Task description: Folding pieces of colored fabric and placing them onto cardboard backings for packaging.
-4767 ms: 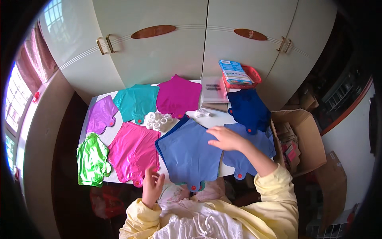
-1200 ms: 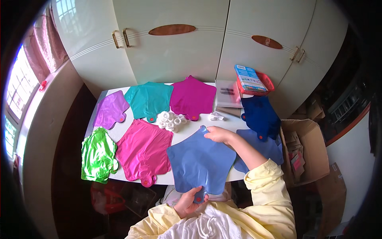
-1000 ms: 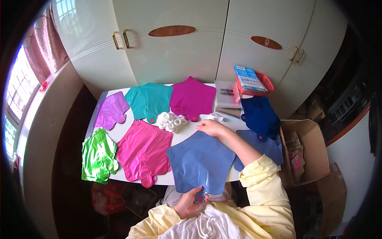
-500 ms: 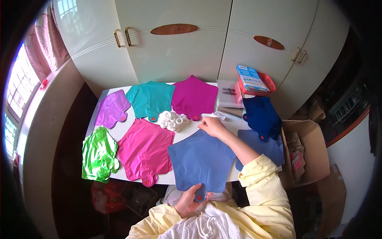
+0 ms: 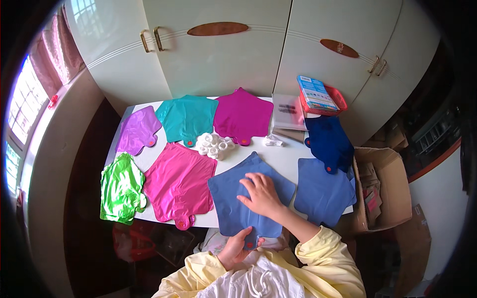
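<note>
One run of pale cabinets [image 5: 218,64] along the far side; before it a white table [image 5: 286,158], with an open box [image 5: 390,188] at its right end. At the table's near edge, flat between both hands, a blue foil [image 5: 226,191], tab [image 5: 250,242] overhanging toward the lap. By the look of things, only this one in work now. Seven others already laid out flat, apart from both hands: pink foil [image 5: 179,184] just left, second blue foil [image 5: 320,191] to the right, partly under a navy foil [image 5: 330,141], then magenta foil [image 5: 243,114], teal foil [image 5: 188,117], green foil [image 5: 121,191] and purple foil [image 5: 139,130] along the far and left edges. Far right, a red basket [image 5: 339,97]. Over the blue foil's middle, the right hand [image 5: 261,194], fingers spread, contact impossible to tell. At the tab, the left hand [image 5: 234,251], pinching, thumb on top. Left of centre, a heap of white rolls [image 5: 214,145], apparently unused so far; nearby, a small white bundle [image 5: 273,141].
</note>
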`<state>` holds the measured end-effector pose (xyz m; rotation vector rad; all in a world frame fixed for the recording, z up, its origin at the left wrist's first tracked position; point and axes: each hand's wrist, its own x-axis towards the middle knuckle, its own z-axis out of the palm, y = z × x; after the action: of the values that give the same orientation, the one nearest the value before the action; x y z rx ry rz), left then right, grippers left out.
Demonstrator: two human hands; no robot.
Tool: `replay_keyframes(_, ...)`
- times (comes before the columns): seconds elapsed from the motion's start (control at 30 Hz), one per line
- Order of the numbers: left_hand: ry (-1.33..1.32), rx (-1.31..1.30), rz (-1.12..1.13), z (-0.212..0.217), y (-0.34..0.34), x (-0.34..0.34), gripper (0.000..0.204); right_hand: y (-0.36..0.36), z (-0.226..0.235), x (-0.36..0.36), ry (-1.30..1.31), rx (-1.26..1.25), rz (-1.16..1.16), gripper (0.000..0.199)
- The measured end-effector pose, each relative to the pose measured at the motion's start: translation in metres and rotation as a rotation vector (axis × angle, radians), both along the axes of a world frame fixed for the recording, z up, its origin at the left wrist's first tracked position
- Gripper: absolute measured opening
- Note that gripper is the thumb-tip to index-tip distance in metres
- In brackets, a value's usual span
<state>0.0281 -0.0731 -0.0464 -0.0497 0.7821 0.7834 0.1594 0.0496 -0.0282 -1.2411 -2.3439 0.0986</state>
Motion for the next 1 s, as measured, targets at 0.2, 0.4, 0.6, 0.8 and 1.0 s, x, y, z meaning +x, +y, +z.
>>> replay_keyframes(0.2,0.040,-0.017,-0.008,0.002,0.000,-0.001,0.021,0.026,-0.003,-0.002,0.005,0.050,-0.140,0.056)
replay_keyframes(0.4,0.212,0.186,-0.105,0.011,0.002,-0.014,0.026,0.025,-0.007,-0.003,-0.031,0.093,-0.149,0.055)
replay_keyframes(0.6,0.483,0.349,-0.095,0.041,0.014,-0.049,0.025,0.024,-0.002,-0.003,-0.012,0.114,-0.063,0.044)
replay_keyframes(0.8,1.054,0.777,-0.171,0.033,0.058,-0.066,0.022,0.024,0.000,-0.002,0.007,0.128,0.006,0.035)
replay_keyframes(1.0,1.795,1.048,-0.371,0.035,0.082,-0.057,0.024,0.021,0.008,-0.003,0.027,0.109,0.018,0.041)
